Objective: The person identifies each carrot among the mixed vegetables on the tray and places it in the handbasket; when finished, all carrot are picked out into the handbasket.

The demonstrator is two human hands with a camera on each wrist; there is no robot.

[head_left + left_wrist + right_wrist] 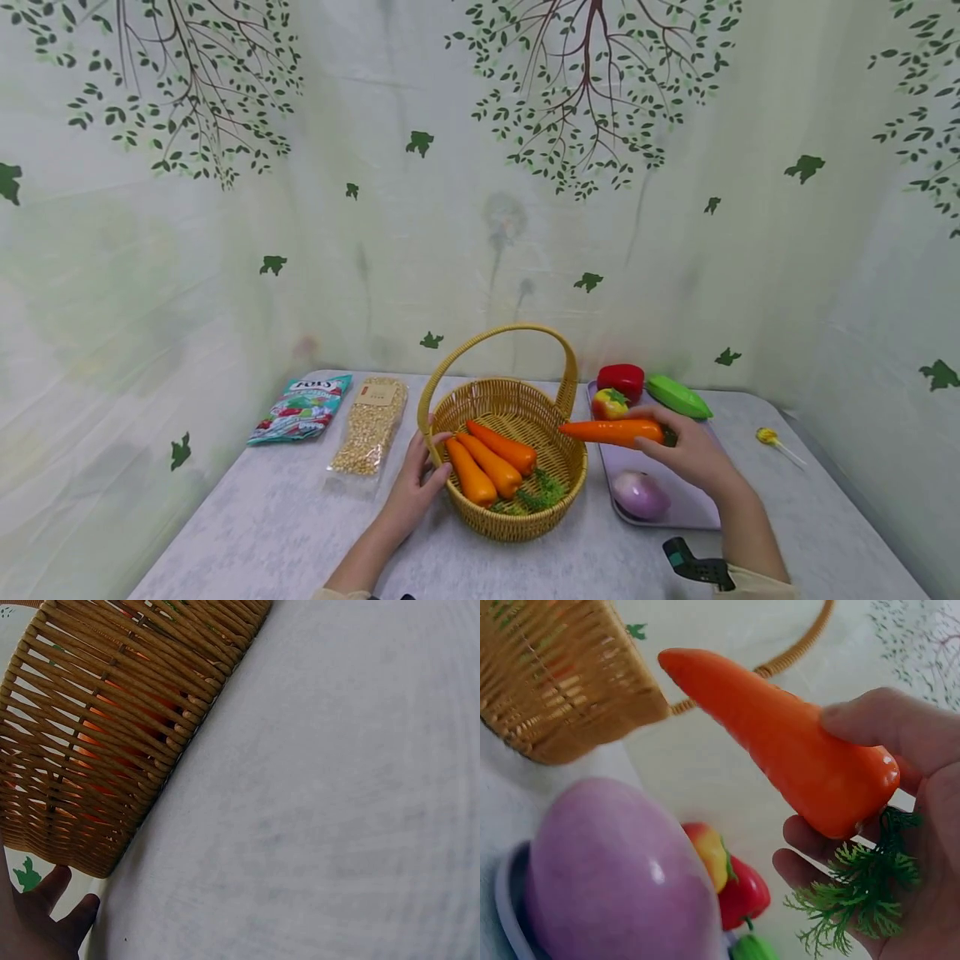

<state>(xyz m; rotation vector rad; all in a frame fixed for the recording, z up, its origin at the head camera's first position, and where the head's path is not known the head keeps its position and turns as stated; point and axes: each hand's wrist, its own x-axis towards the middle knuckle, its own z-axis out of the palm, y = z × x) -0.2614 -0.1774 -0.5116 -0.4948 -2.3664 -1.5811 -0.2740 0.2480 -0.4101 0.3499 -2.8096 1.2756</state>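
A woven wicker basket (510, 527) with a tall arched handle stands mid-table. Inside it lie 3 orange carrots (491, 465) with green leafy tops. My left hand (411, 487) grips the basket's left rim near the foot of the handle; the left wrist view shows only some fingers (56, 889) by the wicker side (97, 727). Above the tray, my right hand (686, 450) holds another carrot (611, 432) between thumb and fingers. The carrot's tip points left, over the basket's right rim. Its green leaves (862, 885) hang by the palm in the right wrist view.
Right of the basket, a lilac tray (675, 504) bears a purple onion (640, 495), a red pepper (621, 382), a red-yellow one (609, 404) and a green vegetable (678, 396). A lollipop (768, 437) lies far right. A teal snack bag (302, 408) and a kernel packet (369, 427) lie left.
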